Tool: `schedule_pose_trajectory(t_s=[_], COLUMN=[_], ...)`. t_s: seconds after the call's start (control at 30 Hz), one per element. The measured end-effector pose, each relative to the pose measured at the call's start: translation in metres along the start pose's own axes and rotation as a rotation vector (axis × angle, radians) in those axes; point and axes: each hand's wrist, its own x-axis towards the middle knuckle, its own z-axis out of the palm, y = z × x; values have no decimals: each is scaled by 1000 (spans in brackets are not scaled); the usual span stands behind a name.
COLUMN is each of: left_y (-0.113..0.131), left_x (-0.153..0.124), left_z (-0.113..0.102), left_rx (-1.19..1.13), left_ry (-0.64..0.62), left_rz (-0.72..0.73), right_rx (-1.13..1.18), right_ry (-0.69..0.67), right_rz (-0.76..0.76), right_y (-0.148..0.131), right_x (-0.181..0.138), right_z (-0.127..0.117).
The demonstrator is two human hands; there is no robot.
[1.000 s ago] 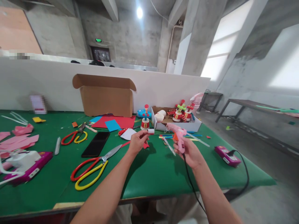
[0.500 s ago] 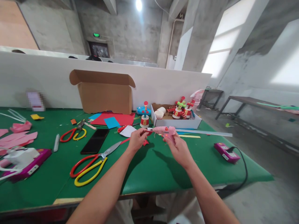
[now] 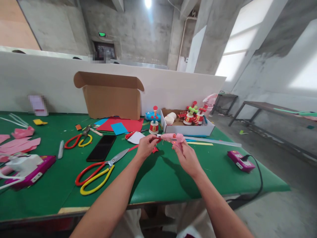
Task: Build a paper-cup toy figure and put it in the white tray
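Observation:
My right hand (image 3: 187,158) is closed round the handle of a pink hot glue gun (image 3: 170,137), its nozzle pointing left. A long clear glue stick (image 3: 213,141) runs out of its back. At the nozzle tip, my left hand (image 3: 145,147) pinches a small red piece, probably paper, mostly hidden by the fingers. Just beyond the fingers stands a red-and-white paper cup figure (image 3: 154,127) with a red disc on top. A white paper piece (image 3: 136,138) lies to the left of my left fingers.
Large scissors (image 3: 109,163), smaller scissors (image 3: 85,135) and a black phone (image 3: 102,148) lie on the left. A shallow box (image 3: 195,130) with several cup figures stands behind the glue gun. A purple power strip (image 3: 240,161) with a black cord is at the right.
My right hand and the glue gun have shifted slightly, and the glue stick's far end sits further left. My left hand keeps its pinch at the nozzle.

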Motion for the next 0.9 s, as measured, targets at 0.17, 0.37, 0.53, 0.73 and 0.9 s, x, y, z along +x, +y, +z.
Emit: schedule_pose_trajectory(t_s=[0.17,0.37,0.53,0.73,0.9], left_y=[0,1,2,4,4], left_x=[0,0,-1,-1,-1], left_z=[0,1,0,0,0], left_rx=[-15,-12,8,8,6], left_ry=[12,8,6,11,13], left_rz=[6,10,6,11,14], right_rx=[-16,-22,-30,-50,-76], right_ry=[-5,-3,-8,-14,-12], right_rz=[12,8,23,23,15], right_y=[0,0,-1,2,3], right_x=[0,0,-1,-1,-1], right_z=[1,2,2,4,4])
